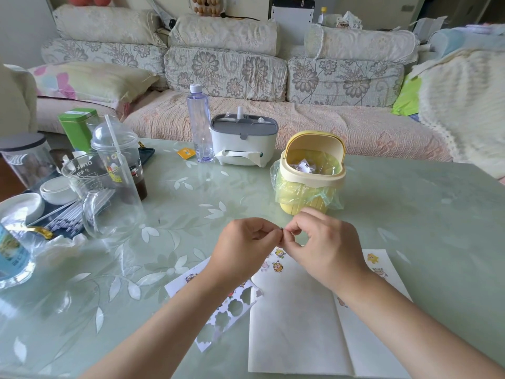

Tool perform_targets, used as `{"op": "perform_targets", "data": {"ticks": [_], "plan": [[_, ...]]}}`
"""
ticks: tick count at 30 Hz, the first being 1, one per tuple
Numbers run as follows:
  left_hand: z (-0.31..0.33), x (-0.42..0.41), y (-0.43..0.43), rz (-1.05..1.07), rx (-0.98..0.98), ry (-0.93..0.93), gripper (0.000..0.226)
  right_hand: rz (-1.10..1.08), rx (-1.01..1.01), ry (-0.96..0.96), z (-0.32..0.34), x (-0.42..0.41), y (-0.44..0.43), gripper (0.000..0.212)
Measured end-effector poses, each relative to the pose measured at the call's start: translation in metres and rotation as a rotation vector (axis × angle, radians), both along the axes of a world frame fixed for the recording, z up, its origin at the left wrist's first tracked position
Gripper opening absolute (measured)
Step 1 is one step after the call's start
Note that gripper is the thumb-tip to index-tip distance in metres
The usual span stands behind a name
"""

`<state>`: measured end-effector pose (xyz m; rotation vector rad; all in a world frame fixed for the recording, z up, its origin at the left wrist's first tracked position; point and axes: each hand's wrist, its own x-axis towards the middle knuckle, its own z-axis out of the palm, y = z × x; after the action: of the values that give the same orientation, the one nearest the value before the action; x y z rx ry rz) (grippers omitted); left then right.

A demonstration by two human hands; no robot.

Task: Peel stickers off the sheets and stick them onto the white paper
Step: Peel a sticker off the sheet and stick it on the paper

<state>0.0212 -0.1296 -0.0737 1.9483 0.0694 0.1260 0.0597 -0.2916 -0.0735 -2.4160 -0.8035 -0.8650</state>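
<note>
**Several stickers down, 1 more between the fingertips**

Nearest the camera, the white paper (295, 324) lies folded on the glass-topped table (164, 203). It carries about 6 stickers (277, 267): 3 near its far-left corner, 2 at the far-right, and 1 half hidden by the right wrist. Most of the paper is bare.

Just left of it, partly under the left forearm, lies the sticker sheet (232, 307). It is full of flower-shaped holes where stickers have come out, and a few coloured ones remain near its far edge.

Above the paper's far edge, the left hand (243, 242) and right hand (325, 242) meet. Thumb and forefinger of each are curled in, pinching a small dark piece (281, 229) between them. It is too small to say whether it is a sticker or a scrap of backing.

Beyond the hands stands a yellow bin (308, 173) holding paper scraps.

By my reading the task is partly done: there is room for many more, and this piece awaits placing.
</note>
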Motion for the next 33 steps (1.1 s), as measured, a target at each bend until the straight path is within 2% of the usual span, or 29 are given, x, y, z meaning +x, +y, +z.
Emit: {"op": "perform_targets", "data": {"ticks": [2, 3, 7, 9, 12, 21, 24, 30, 33], "plan": [[0.001, 0.000, 0.002, 0.013, -0.007, -0.013, 0.016, 0.056, 0.037, 0.044, 0.001, 0.001, 0.000, 0.015], [0.002, 0.000, 0.003, 0.011, -0.010, -0.022, 0.015, 0.092, 0.090, 0.128, 0.003, 0.000, 0.000, 0.012], [0.003, 0.001, 0.009, -0.040, -0.009, -0.034, 0.012, 0.246, 0.410, 0.716, 0.010, 0.002, -0.003, 0.011], [0.002, 0.000, 0.011, -0.073, -0.006, -0.038, 0.012, 0.257, 0.456, 0.868, 0.011, 0.005, -0.007, 0.010], [0.001, -0.001, 0.012, -0.096, -0.009, -0.042, 0.012, 0.248, 0.434, 0.894, 0.012, 0.005, -0.008, 0.008], [-0.002, 0.002, 0.005, -0.049, -0.097, 0.010, 0.012, 0.185, 0.243, 0.766, 0.009, 0.002, -0.004, 0.021], [-0.002, 0.003, 0.004, -0.025, -0.075, 0.002, 0.015, 0.174, 0.273, 0.765, 0.008, 0.004, -0.001, 0.021], [0.001, 0.005, 0.008, -0.023, -0.105, 0.021, 0.015, 0.214, 0.430, 0.925, 0.010, 0.006, -0.005, 0.017], [0.001, 0.005, 0.009, -0.035, -0.101, 0.039, 0.014, 0.218, 0.413, 0.903, 0.011, 0.007, -0.007, 0.014]]}}
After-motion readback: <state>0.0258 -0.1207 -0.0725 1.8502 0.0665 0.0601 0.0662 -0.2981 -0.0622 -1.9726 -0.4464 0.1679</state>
